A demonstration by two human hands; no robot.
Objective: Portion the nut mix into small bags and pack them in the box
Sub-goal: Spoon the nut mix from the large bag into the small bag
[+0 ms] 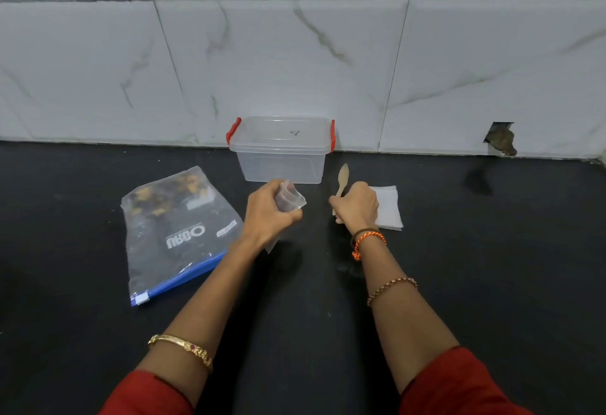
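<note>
Black bench runs under both forearms, backed by a white marble-veined tile wall beyond the hands. Largest item on the bench: a big clear zip bag of nut mix, blue zip strip at its near edge, lying flat just outside the left hand, nuts gathered in its far end, printed lettering facing up. Next, a clear plastic box with lid on and red side clips, standing against the wall just beyond and between the two hands. A stack of small flat bags lies on the bench, partly under the right hand's outer side. Left hand raised a little off the bench, fingers curled round one small clear bag, its upper part bunched between thumb and fingers, a lower corner showing below the wrist; whether this bag holds anything cannot be told. Right hand closed in a fist round the handle of a small wooden spoon, bowl pointing away toward the box, handle end poking out below the fist. Orange thread band at the right wrist, bead bracelet further down that forearm, gold bangle on the left forearm, red sleeves at both elbows. A rough hole in the wall base lies well off beyond the right hand.
</note>
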